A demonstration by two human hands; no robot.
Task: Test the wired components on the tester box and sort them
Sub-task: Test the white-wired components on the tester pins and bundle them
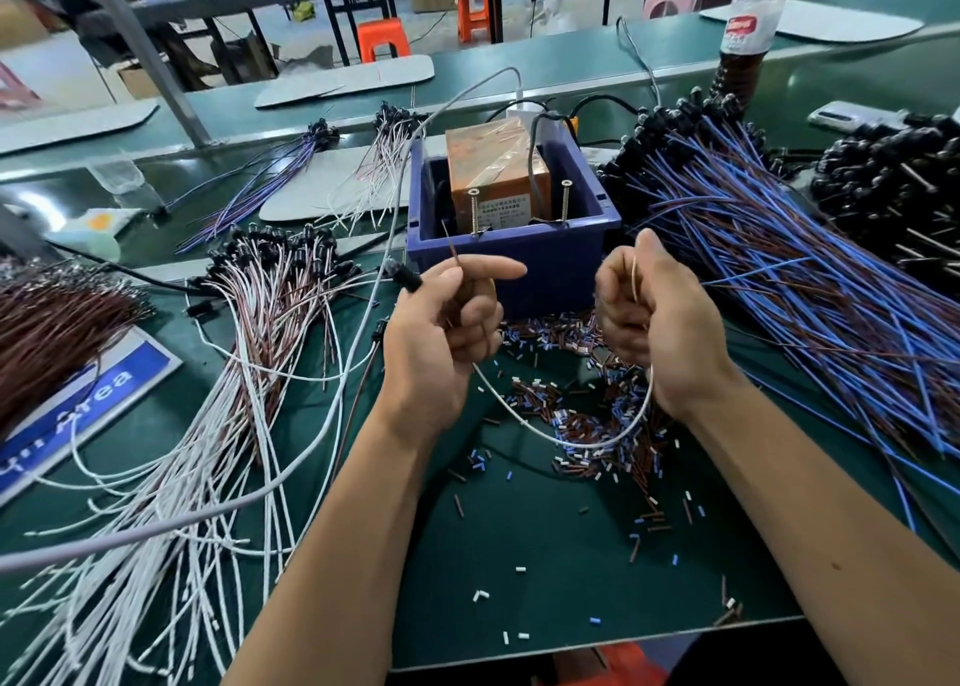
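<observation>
Left hand: my left hand (447, 321) pinches the brown lead (456, 259) of one wired part, its bare tip pointing up at the tester box (498, 176); the forefinger sticks out straight.
Right hand: my right hand (660, 316) is curled round the white lead (561, 438) of the same part, tip up, the slack hanging in a loop between my wrists.
Part in hand: its black head (408, 275) sits just behind my left hand, off the counter (519, 555).
Tester: orange box inside a blue bin (519, 254), two upright screws (565, 199) at its front edge; neither lead touches them yet.
Done, as I judge: white-and-brown parts (270, 280) piled on the left and small bundles (384, 155) further back look sorted, though I cannot tell tested from waiting.
Left to do: a large heap of blue-wired parts (779, 248) on the right, so I reckon much remains.
Open room: a short clear gap between my hands and the bin's front wall; a straight lift reaches the screws.
Edges: the bin rim stands in front of the screws, so the tips must clear it. A grey cable (363, 321) crosses beside my left wrist and could snag. Cut sleeve bits (571, 425) litter the counter below the loop.
</observation>
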